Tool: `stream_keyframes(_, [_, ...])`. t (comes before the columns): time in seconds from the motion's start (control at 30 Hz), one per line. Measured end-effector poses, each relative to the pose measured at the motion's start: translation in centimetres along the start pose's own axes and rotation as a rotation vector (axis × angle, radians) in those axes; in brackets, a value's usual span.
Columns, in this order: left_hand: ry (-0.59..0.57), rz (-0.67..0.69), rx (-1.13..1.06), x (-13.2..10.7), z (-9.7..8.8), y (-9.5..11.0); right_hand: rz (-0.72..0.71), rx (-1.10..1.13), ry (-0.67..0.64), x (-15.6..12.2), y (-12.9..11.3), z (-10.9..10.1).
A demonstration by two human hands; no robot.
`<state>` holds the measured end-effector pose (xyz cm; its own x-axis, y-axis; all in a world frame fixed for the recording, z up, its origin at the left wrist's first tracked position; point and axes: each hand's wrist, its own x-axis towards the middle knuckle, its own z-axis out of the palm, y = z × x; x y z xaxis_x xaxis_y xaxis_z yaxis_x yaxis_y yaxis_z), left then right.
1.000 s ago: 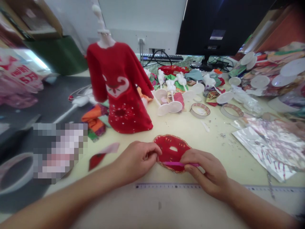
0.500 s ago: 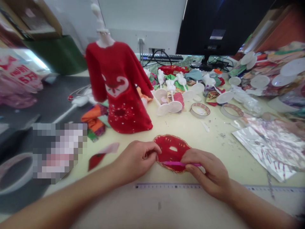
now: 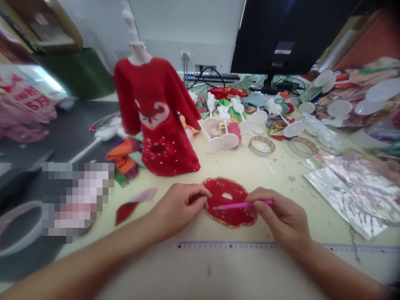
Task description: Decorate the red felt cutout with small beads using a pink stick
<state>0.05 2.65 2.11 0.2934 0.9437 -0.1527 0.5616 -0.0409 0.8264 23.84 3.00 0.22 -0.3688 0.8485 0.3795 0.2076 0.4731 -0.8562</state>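
Note:
A flat red fabric piece (image 3: 229,214) with a gold-patterned trim and a small hole in its middle lies on the table. My left hand (image 3: 184,206) has its thumb and fingertips closed at the piece's left edge. In my right hand (image 3: 281,216), a slim pink pencil (image 3: 236,205) is gripped between thumb and fingers over the fabric, its tip pointing left. Whether the tip touches the cloth I cannot tell. Behind my hands stands a small white dress form wearing a red long-sleeved dress (image 3: 162,104) with a white printed motif.
A clear ruler (image 3: 256,245) lies along the front. Small white doll stands (image 3: 229,141), tape rolls (image 3: 262,144) and cloth scraps (image 3: 123,156) are farther back. A silvery plastic bag (image 3: 350,191) lies at right. A monitor (image 3: 287,37) stands at the back.
My right hand has shifted slightly up and to the right with the pencil, uncovering more of the fabric's right edge. My left hand has stayed nearly in place.

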Motion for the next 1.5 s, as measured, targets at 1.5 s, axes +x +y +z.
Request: stream_keyframes(1.5, [-0.04,-0.295,-0.503,-0.2,1.6,0.4,0.369,0.289,0.039,0.7,0.6,0.5])
